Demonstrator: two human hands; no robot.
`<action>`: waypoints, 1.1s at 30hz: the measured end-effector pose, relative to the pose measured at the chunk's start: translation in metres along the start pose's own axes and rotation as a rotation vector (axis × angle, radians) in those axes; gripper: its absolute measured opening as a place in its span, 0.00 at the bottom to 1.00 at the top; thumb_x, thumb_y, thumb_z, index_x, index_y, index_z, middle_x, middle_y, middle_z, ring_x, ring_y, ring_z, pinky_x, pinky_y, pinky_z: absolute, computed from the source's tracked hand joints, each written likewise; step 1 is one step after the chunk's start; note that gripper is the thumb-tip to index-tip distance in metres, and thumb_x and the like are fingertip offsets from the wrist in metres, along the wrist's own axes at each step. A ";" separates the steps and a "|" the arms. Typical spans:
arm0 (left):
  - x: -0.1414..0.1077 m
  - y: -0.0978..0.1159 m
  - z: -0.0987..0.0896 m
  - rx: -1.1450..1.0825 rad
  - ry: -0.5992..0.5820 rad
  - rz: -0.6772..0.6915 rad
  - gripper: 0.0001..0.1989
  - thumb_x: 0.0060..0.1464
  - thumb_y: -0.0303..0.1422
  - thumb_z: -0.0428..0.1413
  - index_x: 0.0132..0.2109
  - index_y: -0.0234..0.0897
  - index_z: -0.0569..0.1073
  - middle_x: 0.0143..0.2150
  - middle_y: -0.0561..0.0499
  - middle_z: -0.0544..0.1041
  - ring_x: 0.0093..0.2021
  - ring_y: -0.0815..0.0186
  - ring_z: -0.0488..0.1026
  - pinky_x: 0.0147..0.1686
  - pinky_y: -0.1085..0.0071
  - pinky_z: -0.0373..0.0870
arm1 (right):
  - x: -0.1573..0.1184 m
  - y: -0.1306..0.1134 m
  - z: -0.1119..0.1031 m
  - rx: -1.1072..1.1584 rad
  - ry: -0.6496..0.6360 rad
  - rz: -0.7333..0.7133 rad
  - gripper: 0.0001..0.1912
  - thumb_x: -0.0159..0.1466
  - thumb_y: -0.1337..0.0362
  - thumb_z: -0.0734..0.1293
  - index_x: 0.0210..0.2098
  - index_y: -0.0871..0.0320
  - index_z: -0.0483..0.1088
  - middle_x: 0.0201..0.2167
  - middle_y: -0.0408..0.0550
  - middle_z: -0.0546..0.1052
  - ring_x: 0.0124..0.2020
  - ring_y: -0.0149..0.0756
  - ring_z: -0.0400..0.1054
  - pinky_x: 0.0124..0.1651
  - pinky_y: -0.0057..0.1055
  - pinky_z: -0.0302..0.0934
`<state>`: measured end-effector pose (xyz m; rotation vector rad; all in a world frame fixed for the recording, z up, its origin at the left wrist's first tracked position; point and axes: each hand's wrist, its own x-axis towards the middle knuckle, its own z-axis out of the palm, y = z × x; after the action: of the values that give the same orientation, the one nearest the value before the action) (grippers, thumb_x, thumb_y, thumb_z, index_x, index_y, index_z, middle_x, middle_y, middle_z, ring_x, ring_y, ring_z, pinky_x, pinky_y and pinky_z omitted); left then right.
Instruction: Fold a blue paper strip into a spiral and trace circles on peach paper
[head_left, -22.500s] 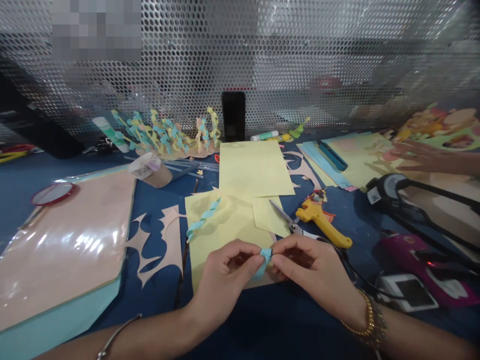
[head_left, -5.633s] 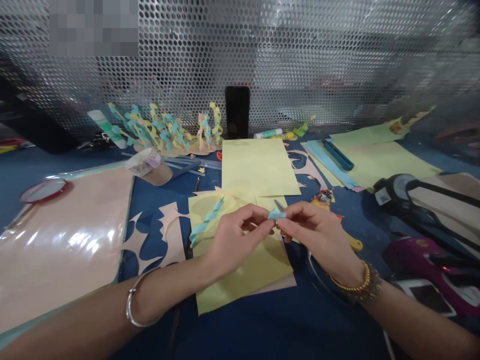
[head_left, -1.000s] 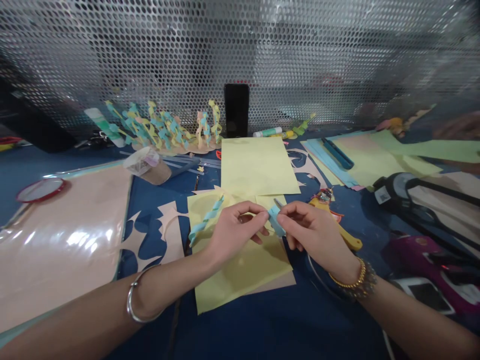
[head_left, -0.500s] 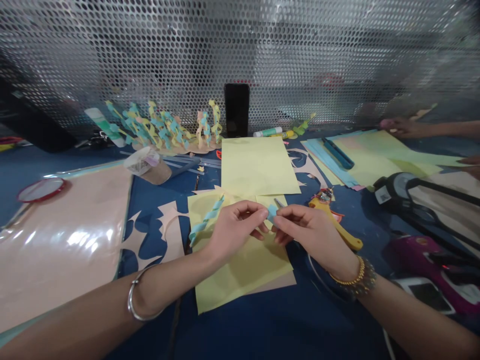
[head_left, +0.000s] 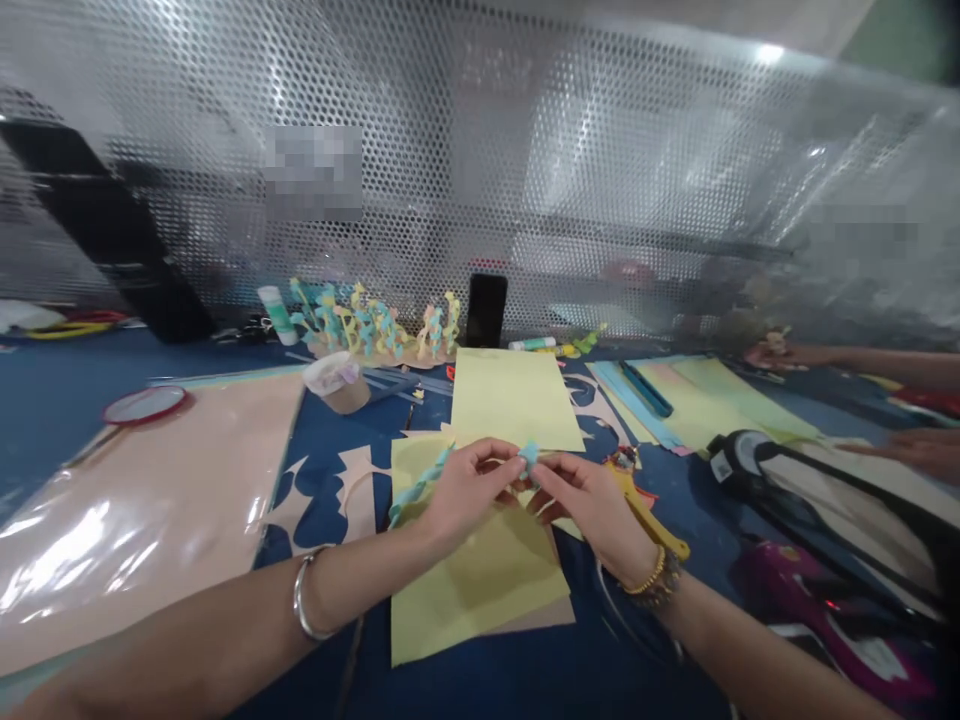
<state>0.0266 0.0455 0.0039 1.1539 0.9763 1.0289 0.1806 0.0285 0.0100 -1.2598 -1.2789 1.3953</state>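
A small light-blue paper piece [head_left: 529, 456] is pinched between the fingertips of my left hand [head_left: 471, 492] and my right hand [head_left: 589, 502], which nearly meet. Both hands are closed on it, above the yellow paper sheets [head_left: 480, 600]. Beside my left hand lies a twisted blue paper strip [head_left: 420, 488] on the yellow paper. The lower fingers of both hands are partly hidden. Just right of my right hand is a yellow-handled tool [head_left: 651, 515].
Paper twists [head_left: 367, 325] stand on a base at the back, near a phone [head_left: 487, 312] and a cup [head_left: 341, 385]. Peach paper in clear plastic [head_left: 187, 520] lies left. At right are a black lamp-like object [head_left: 739, 465], a purple device [head_left: 817, 600] and another person's hand [head_left: 919, 450].
The view has tilted up, so the table sits lower in the picture. My hands have come closer together around the blue piece. A pointed metal tip by my right hand no longer shows.
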 end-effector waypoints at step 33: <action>0.011 -0.005 -0.011 0.167 -0.096 0.174 0.12 0.53 0.40 0.56 0.36 0.35 0.68 0.25 0.54 0.73 0.24 0.70 0.73 0.25 0.74 0.69 | 0.033 -0.003 -0.013 -0.229 -0.084 -0.290 0.14 0.58 0.54 0.66 0.29 0.60 0.69 0.21 0.42 0.71 0.22 0.28 0.65 0.25 0.26 0.63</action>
<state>0.0198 0.0583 -0.0035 1.4343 0.9101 1.0337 0.1886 0.0630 0.0091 -1.1170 -1.6446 1.1286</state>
